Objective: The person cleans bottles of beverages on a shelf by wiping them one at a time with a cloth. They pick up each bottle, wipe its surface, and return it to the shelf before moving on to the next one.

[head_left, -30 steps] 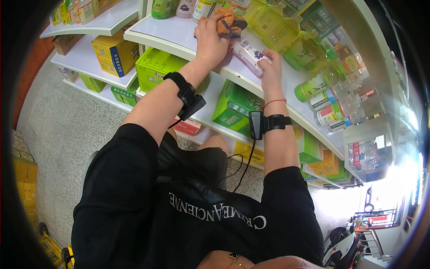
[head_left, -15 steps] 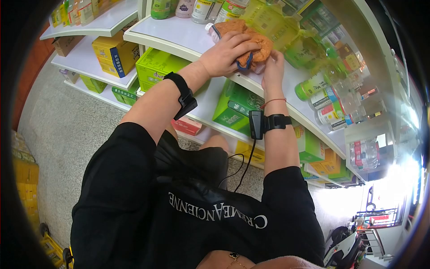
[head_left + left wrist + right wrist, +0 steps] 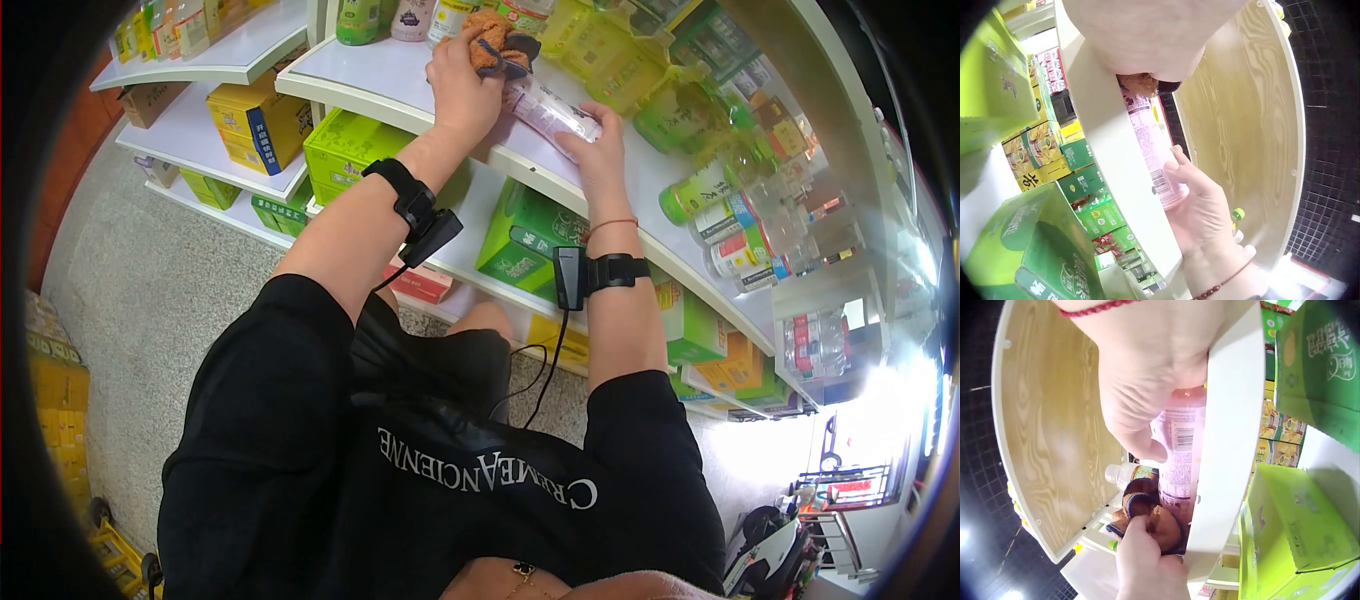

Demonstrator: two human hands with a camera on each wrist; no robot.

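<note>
A pink-purple labelled drink bottle (image 3: 540, 112) lies tilted over the front of the white shelf. My right hand (image 3: 600, 155) grips it by the base end, thumb along its side. At the other end my left hand (image 3: 468, 95) holds a bunched orange-brown cloth (image 3: 490, 45) with dark blue edging. In the right wrist view the cloth (image 3: 1163, 528) wraps about the bottle's cap end, hiding it. The left wrist view shows the bottle's barcode side (image 3: 1147, 140), while the back of my left hand covers most of the cloth there.
Upright bottles (image 3: 410, 18) stand at the back of the white shelf (image 3: 370, 75). Yellow-green wrapped packs (image 3: 620, 65) and more bottles (image 3: 735, 225) line its right side. Green cartons (image 3: 530, 235) sit on the shelf below, near my forearms. A yellow box (image 3: 250, 125) is at left.
The cloth went from the bottle's cap end along its body toward my right hand, then back to the cap end. My right hand stays at the base; the bottle's facing side has turned.
</note>
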